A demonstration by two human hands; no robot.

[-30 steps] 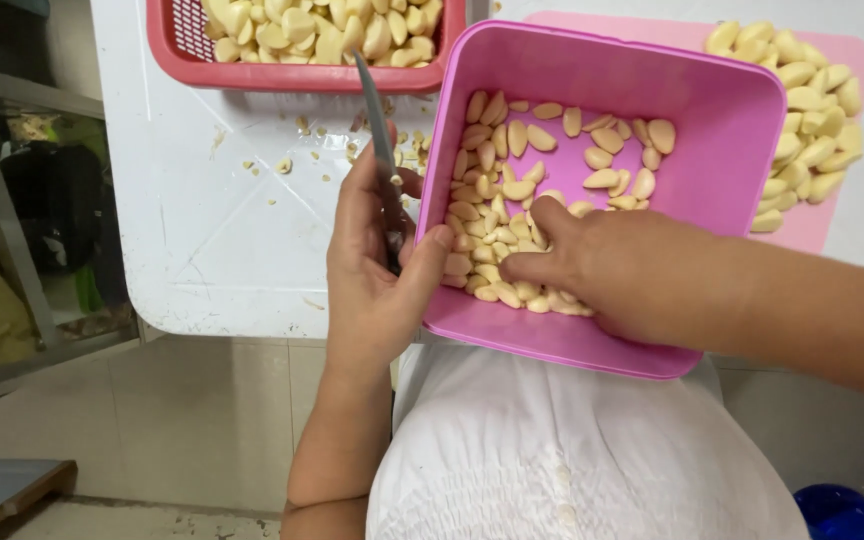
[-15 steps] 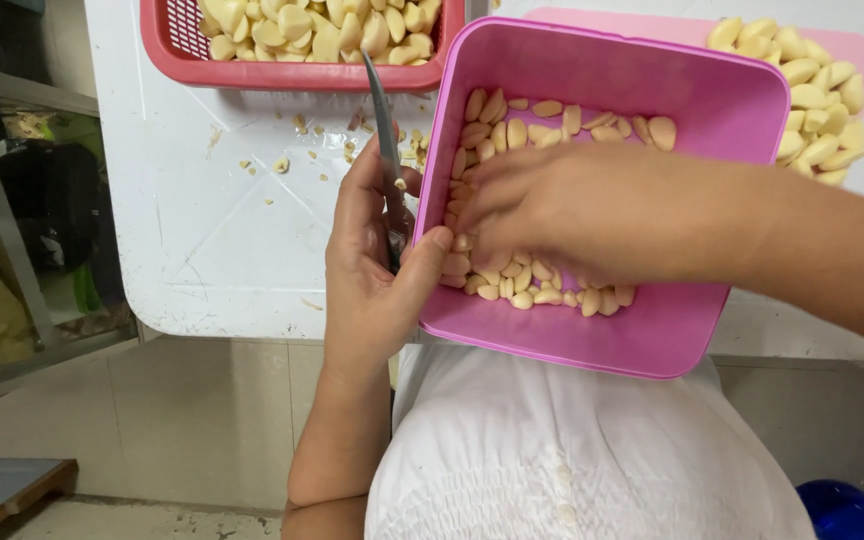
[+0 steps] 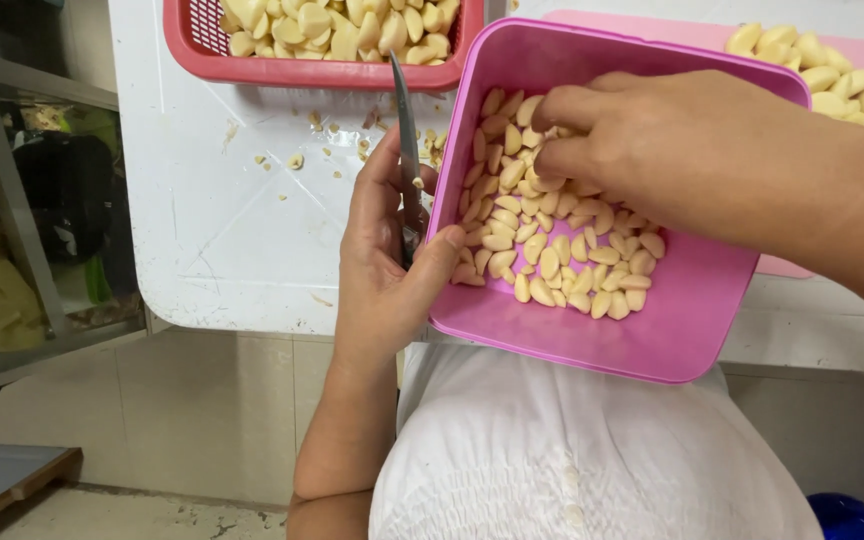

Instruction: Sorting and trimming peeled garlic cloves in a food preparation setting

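A pink square tub point(image 3: 682, 320) half full of peeled garlic cloves point(image 3: 552, 255) sticks out over the near edge of a white cutting board point(image 3: 222, 220). My left hand point(image 3: 382, 260) grips the tub's left rim with the thumb inside and also holds a knife point(image 3: 407, 140) whose blade points away from me. My right hand point(image 3: 672, 150) reaches into the tub from the right, fingers bunched on cloves near its far left corner.
A red slotted basket point(image 3: 322, 65) of peeled garlic stands at the board's far edge. More cloves lie piled on a pink board point(image 3: 812, 70) at the far right. Garlic scraps point(image 3: 297, 160) dot the white board. A metal shelf frame point(image 3: 12, 200) stands left.
My right hand has moved from the near part of the tub toward its far left corner, uncovering the cloves beneath. My left hand and the knife stay put.
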